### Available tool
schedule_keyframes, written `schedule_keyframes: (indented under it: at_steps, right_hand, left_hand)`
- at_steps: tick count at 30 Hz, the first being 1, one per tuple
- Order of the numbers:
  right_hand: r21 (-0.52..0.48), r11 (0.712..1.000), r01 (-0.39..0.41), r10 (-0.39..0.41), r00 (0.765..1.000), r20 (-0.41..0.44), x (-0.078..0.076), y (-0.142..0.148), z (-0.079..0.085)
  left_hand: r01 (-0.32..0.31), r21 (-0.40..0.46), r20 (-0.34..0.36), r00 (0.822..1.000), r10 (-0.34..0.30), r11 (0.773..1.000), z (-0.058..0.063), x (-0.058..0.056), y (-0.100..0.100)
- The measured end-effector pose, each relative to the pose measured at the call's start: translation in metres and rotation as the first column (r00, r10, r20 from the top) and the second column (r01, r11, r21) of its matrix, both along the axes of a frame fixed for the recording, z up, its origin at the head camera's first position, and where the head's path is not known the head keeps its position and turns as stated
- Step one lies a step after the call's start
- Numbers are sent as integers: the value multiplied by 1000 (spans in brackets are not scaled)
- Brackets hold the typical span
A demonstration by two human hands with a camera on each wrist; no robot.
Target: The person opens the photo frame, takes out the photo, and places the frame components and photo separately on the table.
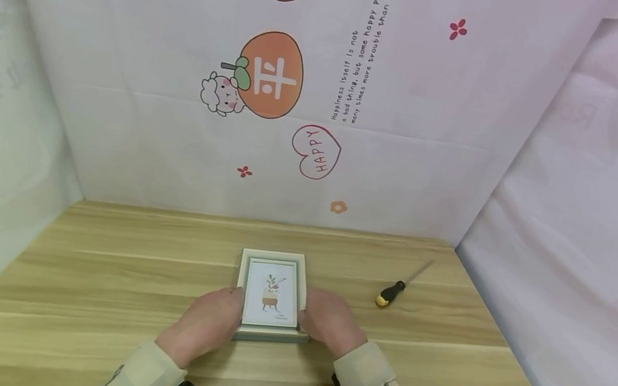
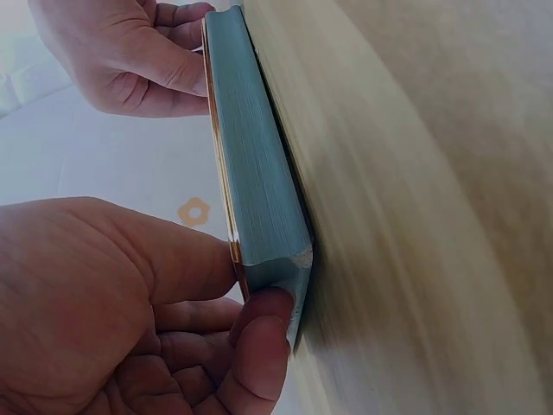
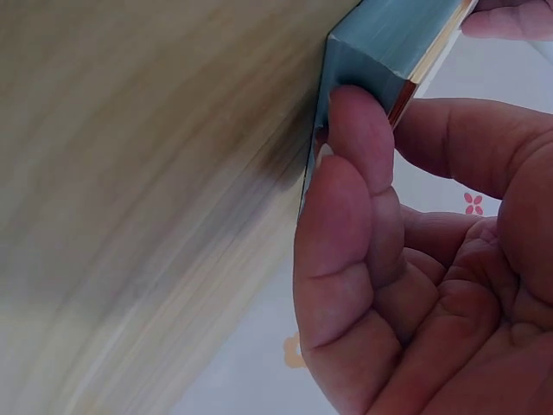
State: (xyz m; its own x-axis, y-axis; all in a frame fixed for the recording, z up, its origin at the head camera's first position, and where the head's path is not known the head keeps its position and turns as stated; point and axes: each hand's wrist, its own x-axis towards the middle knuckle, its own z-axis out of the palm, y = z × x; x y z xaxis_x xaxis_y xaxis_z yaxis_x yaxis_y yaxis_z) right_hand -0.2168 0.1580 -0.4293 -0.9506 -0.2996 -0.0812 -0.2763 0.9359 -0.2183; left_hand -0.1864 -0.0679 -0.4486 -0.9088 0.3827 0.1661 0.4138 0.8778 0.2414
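Note:
A picture frame (image 1: 267, 332) lies face up on the wooden table, its border pale and its side blue-green. Under its front is a white print (image 1: 263, 275) of a plant in a pot. My left hand (image 1: 207, 321) grips the frame's left edge, thumb on top and curled fingers at the side. On the opposite edge my right hand (image 1: 332, 321) holds it the same way. Both wrist views show the blue-green frame side (image 2: 259, 156) close to the tabletop, with fingertips (image 3: 359, 130) against its end. The frame's underside is hidden.
A screwdriver (image 1: 390, 294) with a black and yellow handle lies to the right of the frame, its shaft pointing away. White printed cloth (image 1: 400, 168) hangs behind the table's (image 1: 115, 269) back edge and along both sides.

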Motion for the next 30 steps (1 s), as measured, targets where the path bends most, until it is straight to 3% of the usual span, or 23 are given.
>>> schedule_keyframes:
  at_steps: [15,30]
  right_hand:
    - [-8,1000,13,-13,999,31,-3,8,-2]
    - [-23,1000,-17,17,1000,-20,0,10,-2]
  left_hand:
    - [22,-2,-16,1000,-22,1000,0,-1,8]
    - [21,-6,-9,1000,-21,1000,1,-2,12]
